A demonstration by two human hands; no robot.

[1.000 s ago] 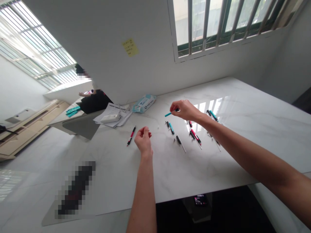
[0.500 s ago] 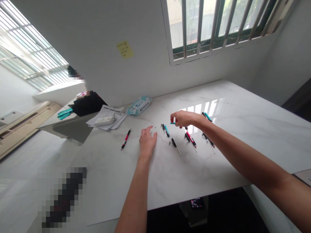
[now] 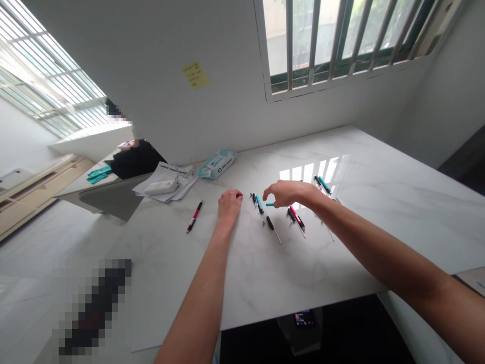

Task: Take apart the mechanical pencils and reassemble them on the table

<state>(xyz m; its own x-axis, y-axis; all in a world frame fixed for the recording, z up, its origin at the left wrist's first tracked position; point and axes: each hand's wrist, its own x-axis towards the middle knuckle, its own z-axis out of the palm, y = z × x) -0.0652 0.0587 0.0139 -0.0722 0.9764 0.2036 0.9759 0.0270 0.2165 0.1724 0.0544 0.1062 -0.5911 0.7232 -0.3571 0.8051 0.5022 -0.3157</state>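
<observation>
Over the middle of the table, my right hand [image 3: 286,193] holds a short teal pen barrel [image 3: 270,205] at its fingertips, the index finger curving above it. To the left, my left hand [image 3: 229,202] rests on the table with fingers curled in; what they hold, if anything, is hidden. Between the hands lie a black grip with a teal barrel [image 3: 259,204] beside it. Nearer me are another black grip [image 3: 270,222] and a thin white refill [image 3: 278,235]. Red and black pen parts [image 3: 297,217] lie right of these. A whole red-and-black pen [image 3: 194,217] lies left of my left hand.
More teal and black pen parts [image 3: 324,184] lie beyond my right forearm. A wipes pack [image 3: 217,164], papers [image 3: 138,191] and a white device [image 3: 162,188] sit at the back left. The table's front edge [image 3: 303,304] is near me, with a lit phone [image 3: 304,318] below.
My right hand has come slightly nearer me with the teal barrel. My left hand has closed from spread fingers, and the small pale bit beside it no longer shows.
</observation>
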